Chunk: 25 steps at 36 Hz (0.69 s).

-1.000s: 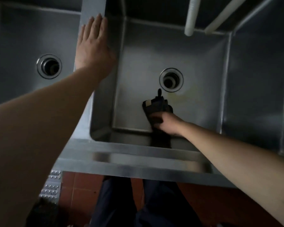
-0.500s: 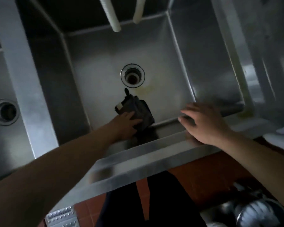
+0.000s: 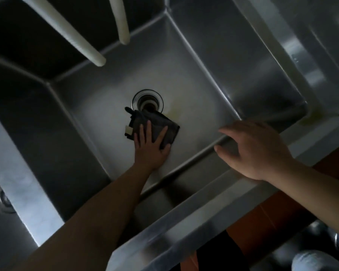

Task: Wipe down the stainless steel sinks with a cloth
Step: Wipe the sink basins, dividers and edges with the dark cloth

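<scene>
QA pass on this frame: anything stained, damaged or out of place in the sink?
Yes: a yellowish stain on the basin floor just right of the drain, and a similar smear on the rim at the sink's front right corner. The cloth under the left hand hasn't reached either. No damage visible.

The view is dim and grainy. Soft glare streaks the steel rim [image 3: 194, 216] and the sink's right wall [image 3: 278, 79], while its back wall falls into deep shadow. The right hand [image 3: 250, 151] is smeared by motion blur, and straight edges bow outward near the borders.
</scene>
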{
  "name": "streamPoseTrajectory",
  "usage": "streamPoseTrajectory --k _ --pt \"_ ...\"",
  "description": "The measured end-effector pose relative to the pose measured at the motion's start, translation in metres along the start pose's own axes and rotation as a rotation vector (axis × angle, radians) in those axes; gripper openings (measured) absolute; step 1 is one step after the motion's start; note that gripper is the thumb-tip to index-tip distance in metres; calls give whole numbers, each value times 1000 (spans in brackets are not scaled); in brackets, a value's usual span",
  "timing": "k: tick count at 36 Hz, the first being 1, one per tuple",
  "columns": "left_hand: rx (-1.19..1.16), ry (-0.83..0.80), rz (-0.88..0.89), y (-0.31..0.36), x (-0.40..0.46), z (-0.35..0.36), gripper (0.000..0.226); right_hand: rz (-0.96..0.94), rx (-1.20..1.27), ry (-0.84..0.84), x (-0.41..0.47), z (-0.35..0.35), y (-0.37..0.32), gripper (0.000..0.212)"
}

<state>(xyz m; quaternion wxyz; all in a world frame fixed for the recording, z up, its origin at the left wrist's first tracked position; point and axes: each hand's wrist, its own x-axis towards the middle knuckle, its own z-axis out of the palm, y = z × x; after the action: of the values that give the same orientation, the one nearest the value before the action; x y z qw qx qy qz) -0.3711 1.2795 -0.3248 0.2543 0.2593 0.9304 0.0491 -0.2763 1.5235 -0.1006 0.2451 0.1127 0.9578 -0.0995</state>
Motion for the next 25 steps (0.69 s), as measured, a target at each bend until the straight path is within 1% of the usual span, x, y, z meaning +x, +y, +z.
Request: streamPoseTrajectory --k 5,7,9,14,18,21,25 --pt "142 67 337 6 47 -3 67 23 -7 18 3 6 4 68" --pt "162 67 400 20 71 -11 66 27 -1 30 4 7 5 66" --pt "180 48 391 40 95 -19 65 24 -5 31 3 6 3 64" --pt "114 18 224 86 159 -47 66 24 -8 26 2 3 -1 61" --pt "107 -24 189 92 188 -65 69 44 9 28 3 3 1 60" --pt "128 -54 220 85 182 -66 70 60 14 33 4 4 1 59" --pt "177 -43 319 57 122 -43 69 86 -4 9 2 1 -1 57"
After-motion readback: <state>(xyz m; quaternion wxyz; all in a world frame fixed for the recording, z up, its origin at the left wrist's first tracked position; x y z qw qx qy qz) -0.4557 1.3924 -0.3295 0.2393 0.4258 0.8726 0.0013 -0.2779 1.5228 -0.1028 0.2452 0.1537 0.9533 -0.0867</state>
